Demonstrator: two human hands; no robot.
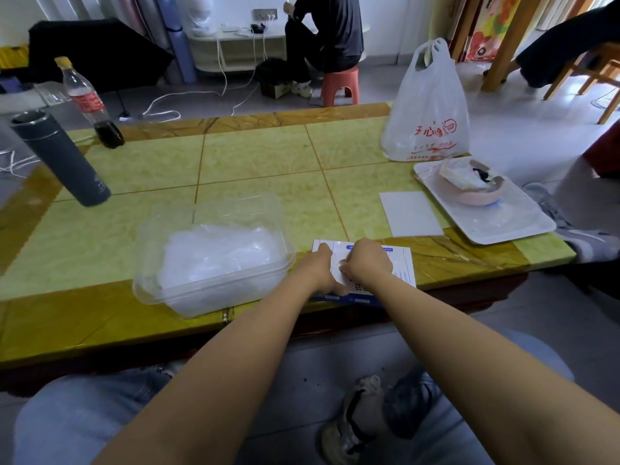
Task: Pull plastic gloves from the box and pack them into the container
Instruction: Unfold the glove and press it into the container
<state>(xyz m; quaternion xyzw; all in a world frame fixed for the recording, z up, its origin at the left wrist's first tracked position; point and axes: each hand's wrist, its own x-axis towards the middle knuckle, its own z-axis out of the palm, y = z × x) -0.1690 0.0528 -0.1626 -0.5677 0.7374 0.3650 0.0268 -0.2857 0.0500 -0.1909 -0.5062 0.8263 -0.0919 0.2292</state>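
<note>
Sitting at the near edge of the worktop, the glove box lies flat just right of the container, and both hands are on it. Left hand grips the box's left end: forefinger laid over the top face, thumb down on the near edge, wrist close to the container's right corner. Right hand sits on the middle of the top face, knuckles up, fingers curled under and bunched at a spot next to the left hand. Whether they pinch a glove or only the box's opening is hidden, so I cannot tell what that hand has closed on. Both forearms reach straight out from the lap and converge at the box, hands almost touching. Container is clear plastic, lid off, roughly half full of crumpled translucent gloves heaped toward its near side. Elsewhere on the worktop: grey flask and cola bottle at far left, white plastic bag at far right, white tray carrying a pink bowl on the right edge, and a white sheet between tray and box.
</note>
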